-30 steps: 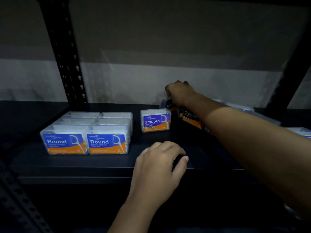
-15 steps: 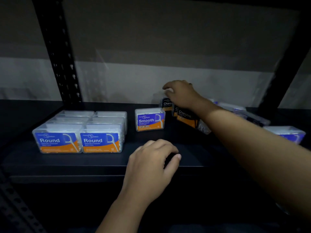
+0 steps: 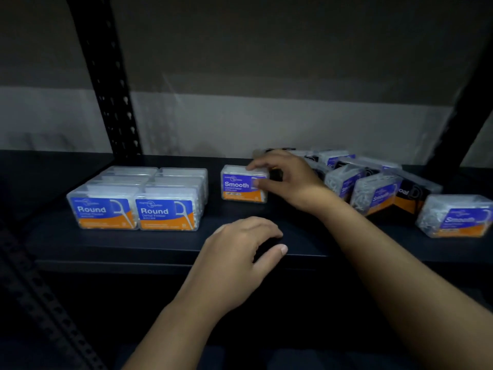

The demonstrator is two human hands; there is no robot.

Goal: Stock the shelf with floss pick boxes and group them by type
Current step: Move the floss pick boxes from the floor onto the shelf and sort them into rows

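Note:
On the dark shelf (image 3: 160,249) at the left, several clear boxes labelled Round (image 3: 136,209) stand in two neat rows. To their right stands a single Smooth box (image 3: 237,186), upright with its label facing me. My right hand (image 3: 288,180) is on it, fingers over the top and thumb against its right front. Further right lies a loose heap of tilted Smooth boxes (image 3: 376,196) and black Charcoal boxes (image 3: 408,196). One more Smooth box (image 3: 458,217) sits at the far right. My left hand (image 3: 240,252) rests on the shelf's front edge, fingers loosely curled, holding nothing.
A black perforated upright (image 3: 106,89) rises behind the Round boxes. Another dark post (image 3: 466,116) stands at the right. A grey wall closes the back of the shelf. Bare shelf surface shows between the single Smooth box and my left hand.
My right hand left the Charcoal boxes at the back and came forward and left onto the single Smooth box. The view shifted right, showing more of the heap. My left hand stayed put.

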